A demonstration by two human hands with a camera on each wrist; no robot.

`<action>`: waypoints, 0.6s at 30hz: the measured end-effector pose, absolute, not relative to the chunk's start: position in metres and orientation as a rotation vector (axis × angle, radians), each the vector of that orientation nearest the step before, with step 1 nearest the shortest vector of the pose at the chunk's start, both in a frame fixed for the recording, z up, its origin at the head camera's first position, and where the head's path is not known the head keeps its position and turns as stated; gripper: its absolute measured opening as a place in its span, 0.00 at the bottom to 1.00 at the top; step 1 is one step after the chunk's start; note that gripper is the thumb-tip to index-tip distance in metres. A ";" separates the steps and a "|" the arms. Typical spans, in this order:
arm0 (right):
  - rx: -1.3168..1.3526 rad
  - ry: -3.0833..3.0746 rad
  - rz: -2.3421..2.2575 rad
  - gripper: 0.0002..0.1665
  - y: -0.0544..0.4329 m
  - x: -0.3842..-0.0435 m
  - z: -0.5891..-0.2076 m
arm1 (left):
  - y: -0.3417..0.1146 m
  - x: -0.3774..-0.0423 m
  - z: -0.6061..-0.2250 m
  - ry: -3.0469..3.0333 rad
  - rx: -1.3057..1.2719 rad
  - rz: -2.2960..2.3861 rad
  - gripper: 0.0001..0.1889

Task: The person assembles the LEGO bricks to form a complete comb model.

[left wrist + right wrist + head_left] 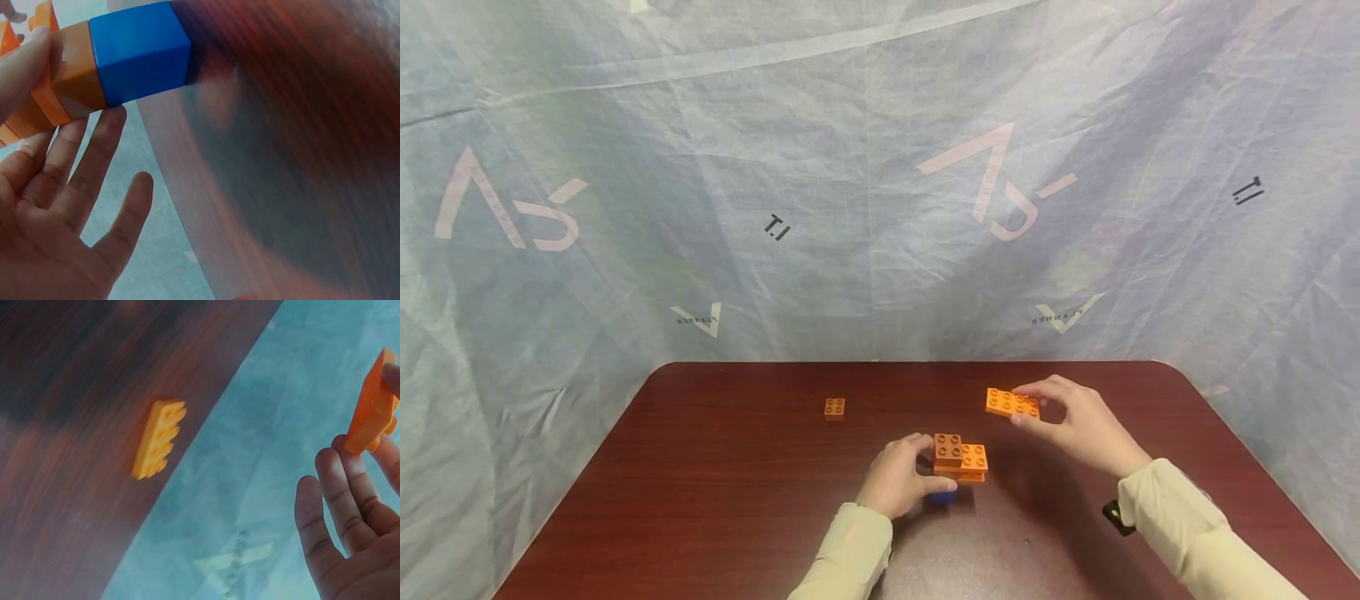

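Note:
Between its thumb and fingers, my left hand [895, 477] grips a stack of toy building bricks. A blue brick [144, 56] forms the bottom of the stack, with a brown-orange brick [76, 69] above it. Orange plates [975, 458] jut out to the right, and a brown-orange brick [947, 447] with four studs tops it. Whether the stack touches the table cannot be told. To the right, my right hand [1078, 425] pinches an orange studded plate [1002, 402] by one end. In the right wrist view another orange plate [153, 440] lies on the table.
A small brown-orange brick [834, 408] stands farther back on the dark red table [715, 483], left of the stack. Grey printed cloth [865, 275] hangs behind and beside the table. A black band [1117, 517] shows at the right wrist.

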State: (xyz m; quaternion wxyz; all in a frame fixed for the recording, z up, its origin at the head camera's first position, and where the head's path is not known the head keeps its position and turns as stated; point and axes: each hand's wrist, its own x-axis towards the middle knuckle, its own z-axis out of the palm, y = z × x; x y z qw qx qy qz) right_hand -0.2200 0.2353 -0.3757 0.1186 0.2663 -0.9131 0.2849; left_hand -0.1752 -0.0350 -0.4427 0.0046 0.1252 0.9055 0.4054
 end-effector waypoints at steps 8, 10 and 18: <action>0.928 -2.659 0.885 0.20 0.210 -0.209 -0.368 | -0.035 -0.174 -0.441 2.815 0.394 1.282 0.20; 0.970 -2.662 0.908 0.19 0.205 -0.206 -0.367 | -0.035 -0.174 -0.441 2.812 0.393 1.287 0.19; 1.105 -2.653 0.859 0.19 0.190 -0.199 -0.366 | -0.035 -0.174 -0.440 2.796 0.382 1.285 0.19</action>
